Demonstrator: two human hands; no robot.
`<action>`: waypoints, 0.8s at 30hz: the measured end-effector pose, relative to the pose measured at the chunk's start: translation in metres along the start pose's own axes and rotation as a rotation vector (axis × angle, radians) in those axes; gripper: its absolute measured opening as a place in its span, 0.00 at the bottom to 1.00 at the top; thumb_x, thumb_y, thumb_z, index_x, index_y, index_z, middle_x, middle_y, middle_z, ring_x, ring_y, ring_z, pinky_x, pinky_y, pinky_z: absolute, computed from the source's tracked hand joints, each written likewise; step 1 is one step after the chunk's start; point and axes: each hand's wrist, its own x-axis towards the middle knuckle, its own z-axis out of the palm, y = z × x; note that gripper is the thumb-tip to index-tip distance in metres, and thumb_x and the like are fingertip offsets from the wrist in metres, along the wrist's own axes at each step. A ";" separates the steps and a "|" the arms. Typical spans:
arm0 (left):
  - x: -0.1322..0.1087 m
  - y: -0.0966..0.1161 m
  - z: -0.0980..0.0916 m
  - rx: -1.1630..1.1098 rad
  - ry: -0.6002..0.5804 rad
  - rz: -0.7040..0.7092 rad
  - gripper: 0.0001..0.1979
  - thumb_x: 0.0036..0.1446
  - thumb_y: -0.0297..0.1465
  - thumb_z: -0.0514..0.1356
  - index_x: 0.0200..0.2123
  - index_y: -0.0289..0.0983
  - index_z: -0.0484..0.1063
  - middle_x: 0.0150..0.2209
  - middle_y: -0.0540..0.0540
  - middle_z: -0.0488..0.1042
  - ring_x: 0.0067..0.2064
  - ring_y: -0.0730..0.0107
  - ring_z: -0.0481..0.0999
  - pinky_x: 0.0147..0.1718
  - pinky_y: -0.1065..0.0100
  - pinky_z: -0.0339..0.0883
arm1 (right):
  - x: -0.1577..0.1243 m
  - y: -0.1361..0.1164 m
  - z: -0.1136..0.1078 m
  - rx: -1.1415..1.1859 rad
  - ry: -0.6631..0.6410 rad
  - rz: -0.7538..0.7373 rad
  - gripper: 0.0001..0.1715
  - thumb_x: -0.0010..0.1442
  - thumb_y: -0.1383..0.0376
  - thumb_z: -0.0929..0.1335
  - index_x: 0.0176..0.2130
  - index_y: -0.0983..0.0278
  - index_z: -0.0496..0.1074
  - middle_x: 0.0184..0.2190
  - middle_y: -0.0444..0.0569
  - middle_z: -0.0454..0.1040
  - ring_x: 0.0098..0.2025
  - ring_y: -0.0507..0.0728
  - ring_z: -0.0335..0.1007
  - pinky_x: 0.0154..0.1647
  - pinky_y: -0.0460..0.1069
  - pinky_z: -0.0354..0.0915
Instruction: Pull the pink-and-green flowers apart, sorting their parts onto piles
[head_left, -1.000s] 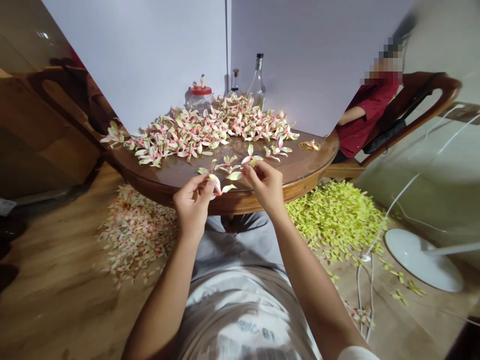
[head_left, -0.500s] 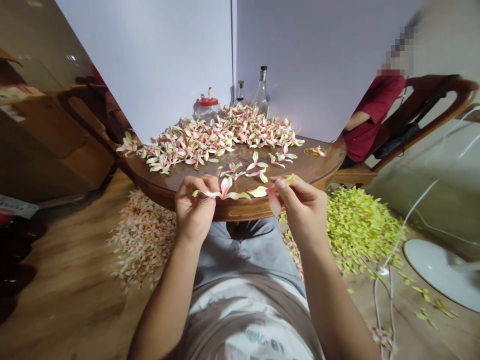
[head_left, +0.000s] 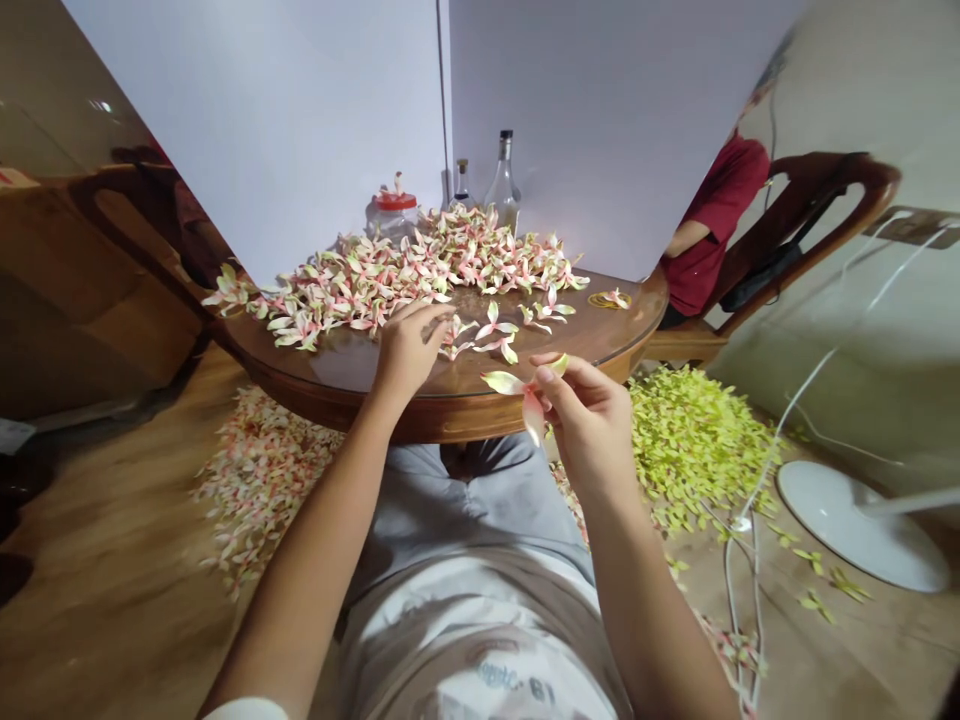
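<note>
My left hand (head_left: 411,345) reaches over the table, its fingers bent and a gap between them and the thumb. No flower shows in it; its fingertips are beside a small cluster of pink-and-white flowers (head_left: 455,345), and whether they touch is hard to see. My right hand (head_left: 592,405) pinches a pink flower (head_left: 531,392) with pale yellow-green petal tips between thumb and fingers, in front of the table edge. More loose flowers (head_left: 493,322) lie just beyond it. Behind both hands rises a big heap of flowers (head_left: 420,265).
On the wooden table (head_left: 337,370) stand a red-lidded jar (head_left: 395,215) and glass bottles (head_left: 504,180); yellow rubber bands (head_left: 604,300) lie right. Flower piles (head_left: 262,470) and yellow-green ones (head_left: 697,430) cover the floor. A person in red (head_left: 724,220) sits beyond the panel, near a white stand base (head_left: 859,525).
My left hand has moved forward over the table, and the flower it held is no longer seen in it. My right hand keeps its flower. The view has turned slightly right.
</note>
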 end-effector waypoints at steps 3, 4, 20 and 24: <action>-0.005 0.014 -0.005 0.053 0.011 0.005 0.18 0.58 0.24 0.62 0.52 0.38 0.77 0.43 0.43 0.80 0.46 0.58 0.76 0.54 0.57 0.64 | 0.001 0.006 0.001 0.009 0.007 0.002 0.11 0.57 0.57 0.75 0.39 0.60 0.80 0.29 0.44 0.75 0.28 0.51 0.68 0.28 0.46 0.65; -0.009 0.027 -0.011 0.038 0.053 0.006 0.18 0.59 0.25 0.62 0.53 0.39 0.77 0.43 0.43 0.80 0.46 0.59 0.76 0.55 0.57 0.63 | 0.000 0.007 0.001 0.007 0.005 -0.001 0.11 0.57 0.57 0.75 0.39 0.60 0.79 0.28 0.43 0.74 0.27 0.51 0.67 0.28 0.46 0.65; -0.029 0.124 -0.034 -0.344 -0.153 0.069 0.06 0.57 0.35 0.69 0.33 0.39 0.78 0.33 0.47 0.80 0.38 0.65 0.77 0.42 0.63 0.68 | -0.017 -0.011 0.008 0.018 -0.178 -0.046 0.17 0.62 0.50 0.71 0.38 0.59 0.82 0.24 0.45 0.74 0.22 0.51 0.65 0.22 0.48 0.61; -0.031 0.125 -0.035 -0.452 -0.185 -0.052 0.08 0.55 0.37 0.70 0.32 0.39 0.79 0.33 0.47 0.80 0.37 0.65 0.78 0.40 0.64 0.70 | -0.018 -0.017 0.010 0.022 -0.184 -0.069 0.14 0.61 0.52 0.72 0.36 0.59 0.82 0.22 0.43 0.73 0.20 0.51 0.65 0.22 0.48 0.62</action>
